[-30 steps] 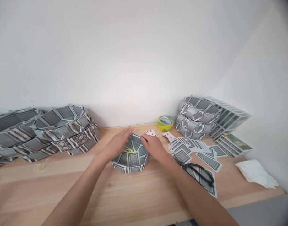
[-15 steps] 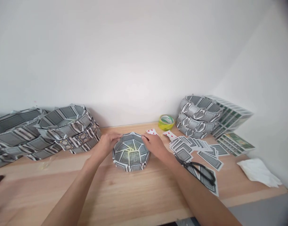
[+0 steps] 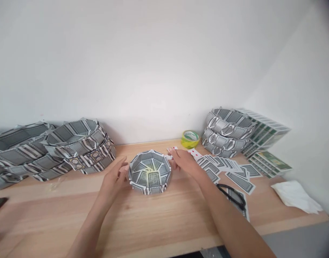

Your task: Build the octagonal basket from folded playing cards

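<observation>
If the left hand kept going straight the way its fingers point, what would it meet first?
The left hand points right and slightly away, with its fingers at the wall of the grey octagonal bowl folded from playing cards. It would likely meet that bowl first; whether they already touch is unclear.

head-worn view, looking forward-down, tabletop near

wall: plain white | worktop: light wood | light: soft, even
</observation>
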Available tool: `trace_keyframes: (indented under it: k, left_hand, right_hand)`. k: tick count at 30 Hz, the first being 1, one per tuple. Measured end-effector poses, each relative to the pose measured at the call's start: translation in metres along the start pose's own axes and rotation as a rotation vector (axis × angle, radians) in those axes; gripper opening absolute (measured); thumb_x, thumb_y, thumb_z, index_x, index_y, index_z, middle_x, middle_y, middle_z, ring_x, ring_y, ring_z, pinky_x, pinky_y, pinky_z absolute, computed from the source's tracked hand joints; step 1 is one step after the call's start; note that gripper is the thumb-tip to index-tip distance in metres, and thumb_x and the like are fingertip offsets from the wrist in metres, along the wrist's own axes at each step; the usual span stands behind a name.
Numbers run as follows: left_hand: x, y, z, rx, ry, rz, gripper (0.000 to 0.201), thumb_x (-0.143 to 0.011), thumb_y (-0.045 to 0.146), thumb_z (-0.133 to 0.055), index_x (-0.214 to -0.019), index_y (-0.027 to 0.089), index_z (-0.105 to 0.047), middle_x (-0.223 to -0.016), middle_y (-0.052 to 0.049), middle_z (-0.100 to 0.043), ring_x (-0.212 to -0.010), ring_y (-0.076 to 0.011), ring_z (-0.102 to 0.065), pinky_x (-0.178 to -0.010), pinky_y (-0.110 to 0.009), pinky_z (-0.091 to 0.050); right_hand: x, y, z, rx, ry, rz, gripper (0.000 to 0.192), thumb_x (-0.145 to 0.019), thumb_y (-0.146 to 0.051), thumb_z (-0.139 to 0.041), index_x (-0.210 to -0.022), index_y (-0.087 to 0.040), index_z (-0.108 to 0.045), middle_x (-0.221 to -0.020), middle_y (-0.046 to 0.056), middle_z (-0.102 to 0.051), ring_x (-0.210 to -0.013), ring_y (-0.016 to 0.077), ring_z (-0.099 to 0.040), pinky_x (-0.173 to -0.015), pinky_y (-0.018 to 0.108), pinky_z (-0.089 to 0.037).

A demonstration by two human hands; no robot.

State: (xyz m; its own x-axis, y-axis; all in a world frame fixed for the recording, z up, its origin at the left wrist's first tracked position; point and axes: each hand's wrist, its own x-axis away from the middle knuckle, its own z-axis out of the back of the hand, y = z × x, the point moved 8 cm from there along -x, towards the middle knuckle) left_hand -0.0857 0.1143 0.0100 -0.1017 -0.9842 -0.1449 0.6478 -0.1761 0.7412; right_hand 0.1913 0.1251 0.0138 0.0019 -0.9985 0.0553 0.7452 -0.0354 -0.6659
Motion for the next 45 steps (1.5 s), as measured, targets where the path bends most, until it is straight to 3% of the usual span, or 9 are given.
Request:
trace_keyframes:
  k: [7,12,16,21,25,29,36,40,45]
  left_hand:
    - [0.020,-0.006,-0.018,0.308,-0.069,0.209,0.063,-0.086,0.046,-0.051,-0.142,0.020,-0.038,-0.130,-0.014,-0.057,-0.052,-0.0120,-0.064,-0.050,-0.031,-0.056]
    - [0.028,-0.006,-0.020,0.362,-0.069,0.228,0.063,-0.086,0.050,-0.049,-0.140,0.020,-0.039,-0.119,-0.012,-0.064,-0.062,-0.0164,-0.068,-0.061,-0.035,-0.059]
    - [0.036,-0.003,-0.010,0.128,0.005,0.142,0.061,-0.086,0.055,-0.043,-0.136,0.020,-0.043,-0.124,-0.011,-0.062,-0.075,-0.0191,-0.069,-0.078,-0.039,-0.056]
    - [0.052,0.004,0.004,-0.069,0.161,0.051,0.055,-0.086,0.057,-0.040,-0.128,0.023,-0.052,-0.125,-0.008,-0.061,-0.078,-0.0207,-0.067,-0.067,-0.036,-0.057]
    - [0.064,0.027,0.011,-0.074,0.337,-0.045,0.044,-0.088,0.053,-0.041,-0.114,0.022,-0.059,-0.119,-0.009,-0.062,-0.078,-0.0218,-0.065,-0.053,-0.030,-0.055]
    - [0.064,0.072,-0.012,-0.052,0.306,-0.261,0.032,-0.090,0.042,-0.044,-0.110,0.024,-0.062,-0.113,-0.007,-0.064,-0.091,-0.0218,-0.064,-0.052,-0.024,-0.054]
    - [0.038,0.146,-0.075,-0.003,0.179,-0.654,0.027,-0.092,0.020,-0.042,-0.105,0.021,-0.066,-0.110,-0.008,-0.067,-0.102,-0.0182,-0.064,-0.088,-0.031,-0.053]
    - [0.024,0.150,-0.106,0.025,0.092,-0.739,0.030,-0.092,0.016,-0.039,-0.102,0.019,-0.067,-0.109,-0.010,-0.067,-0.103,-0.0180,-0.064,-0.090,-0.032,-0.052]
    - [0.030,0.125,-0.126,0.000,-0.009,-0.748,0.032,-0.091,0.014,-0.040,-0.106,0.021,-0.067,-0.111,-0.010,-0.067,-0.106,-0.0169,-0.064,-0.092,-0.029,-0.052]
  right_hand:
    - [0.004,0.011,-0.031,-0.332,-0.314,-0.124,0.053,-0.094,-0.056,-0.032,-0.097,-0.014,-0.063,-0.054,0.008,-0.068,-0.047,0.0215,-0.066,-0.044,0.025,-0.043]
    - [-0.005,0.016,-0.021,-0.446,-0.189,-0.121,0.055,-0.093,-0.059,-0.033,-0.122,-0.017,-0.053,-0.075,0.011,-0.074,-0.062,0.0239,-0.071,-0.046,0.027,-0.048]
    - [-0.010,0.010,-0.017,-0.520,-0.067,-0.040,0.052,-0.095,-0.054,-0.032,-0.131,-0.021,-0.049,-0.102,0.011,-0.073,-0.079,0.0219,-0.072,-0.062,0.034,-0.056]
    - [-0.013,-0.002,-0.008,-0.446,0.177,0.124,0.041,-0.095,-0.038,-0.037,-0.129,-0.021,-0.054,-0.138,0.008,-0.055,-0.126,0.0186,-0.052,-0.105,0.038,-0.041]
    - [-0.013,-0.008,-0.003,-0.323,0.275,0.211,0.039,-0.095,-0.033,-0.039,-0.126,-0.017,-0.057,-0.129,0.010,-0.062,-0.120,0.0185,-0.055,-0.104,0.035,-0.041]
    - [-0.013,-0.003,0.005,-0.153,0.383,0.225,0.036,-0.093,-0.023,-0.041,-0.123,-0.013,-0.059,-0.127,0.013,-0.061,-0.121,0.0199,-0.053,-0.106,0.037,-0.039]
    - [-0.023,0.019,-0.010,0.148,0.316,0.142,0.042,-0.087,-0.014,-0.051,-0.128,-0.014,-0.057,-0.146,0.018,-0.043,-0.138,0.0272,-0.035,-0.111,0.047,-0.030]
    - [-0.031,0.024,-0.024,0.259,0.204,0.105,0.045,-0.084,-0.013,-0.057,-0.129,-0.017,-0.057,-0.143,0.016,-0.047,-0.136,0.0278,-0.039,-0.108,0.046,-0.036]
    - [-0.032,0.021,-0.026,0.335,0.178,0.097,0.040,-0.093,-0.015,-0.044,-0.132,-0.020,-0.055,-0.143,0.014,-0.048,-0.134,0.0251,-0.041,-0.106,0.044,-0.037]
